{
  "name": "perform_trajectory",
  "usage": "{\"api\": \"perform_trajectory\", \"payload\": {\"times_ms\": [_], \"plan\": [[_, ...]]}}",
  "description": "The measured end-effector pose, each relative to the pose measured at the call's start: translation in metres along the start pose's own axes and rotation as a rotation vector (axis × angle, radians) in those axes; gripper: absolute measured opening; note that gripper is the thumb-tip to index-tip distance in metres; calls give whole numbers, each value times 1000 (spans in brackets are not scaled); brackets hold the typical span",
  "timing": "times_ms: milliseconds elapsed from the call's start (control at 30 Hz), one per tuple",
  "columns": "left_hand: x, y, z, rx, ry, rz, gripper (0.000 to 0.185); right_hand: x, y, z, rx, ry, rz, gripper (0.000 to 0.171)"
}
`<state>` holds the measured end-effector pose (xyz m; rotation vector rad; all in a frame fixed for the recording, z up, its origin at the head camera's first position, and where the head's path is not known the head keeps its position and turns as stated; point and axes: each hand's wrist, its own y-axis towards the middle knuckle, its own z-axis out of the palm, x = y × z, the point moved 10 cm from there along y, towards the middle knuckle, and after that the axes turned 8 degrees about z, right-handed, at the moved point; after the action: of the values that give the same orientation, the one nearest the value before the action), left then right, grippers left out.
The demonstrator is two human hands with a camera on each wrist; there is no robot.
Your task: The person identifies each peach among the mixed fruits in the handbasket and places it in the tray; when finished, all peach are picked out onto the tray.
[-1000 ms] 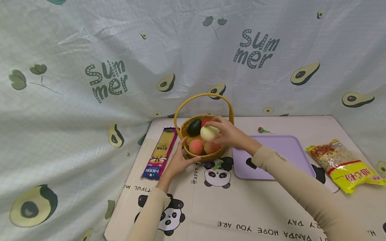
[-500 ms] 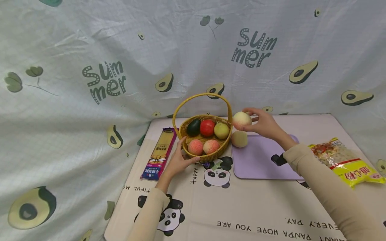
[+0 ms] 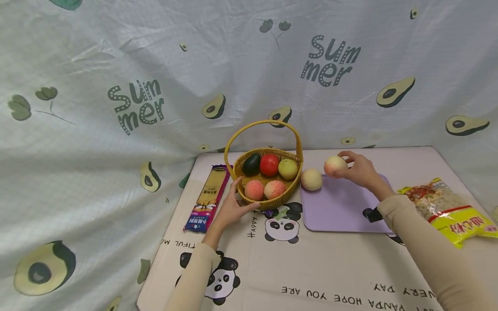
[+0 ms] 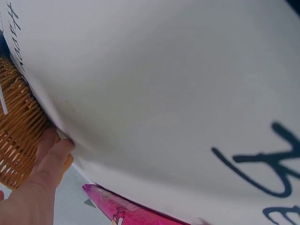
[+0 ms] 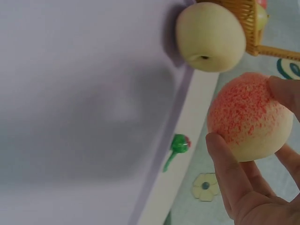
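Observation:
My right hand (image 3: 359,170) holds a pale peach (image 5: 251,117) with a red-speckled blush between thumb and fingers, above the back edge of the lilac tray (image 3: 330,216). A pale yellow pear-like fruit (image 3: 311,179) sits at the tray's back left corner, beside the basket. My left hand (image 3: 232,209) rests spread against the near left side of the yellow wicker basket (image 3: 278,201), its fingers (image 4: 44,145) lying on the outer wall. Inside the basket are a dark green avocado (image 3: 251,165), a red apple (image 3: 269,165), a yellow-green fruit (image 3: 288,169) and two blushed peaches (image 3: 254,190).
A long pasta packet (image 3: 207,198) lies left of the basket. To the tray's right is a yellow food bag (image 3: 447,211). A small green-and-red lollipop (image 5: 179,144) lies behind the tray. The basket's tall handle (image 3: 262,122) arches up before the hanging curtain (image 3: 175,86).
My right hand has left the basket and moved right over the tray with the peach. The pale fruit now on the tray shows at its corner. My left hand stays at the basket.

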<state>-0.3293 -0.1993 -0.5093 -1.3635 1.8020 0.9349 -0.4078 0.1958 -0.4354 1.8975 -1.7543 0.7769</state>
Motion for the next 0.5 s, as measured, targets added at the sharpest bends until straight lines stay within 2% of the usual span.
{"api": "perform_trajectory", "payload": {"times_ms": [267, 500], "plan": [[4, 0, 2, 13, -13, -15, 108, -23, 0, 20, 1, -7, 36, 71], [6, 1, 2, 8, -43, -26, 109, -19, 1, 33, -9, -35, -15, 71]]}}
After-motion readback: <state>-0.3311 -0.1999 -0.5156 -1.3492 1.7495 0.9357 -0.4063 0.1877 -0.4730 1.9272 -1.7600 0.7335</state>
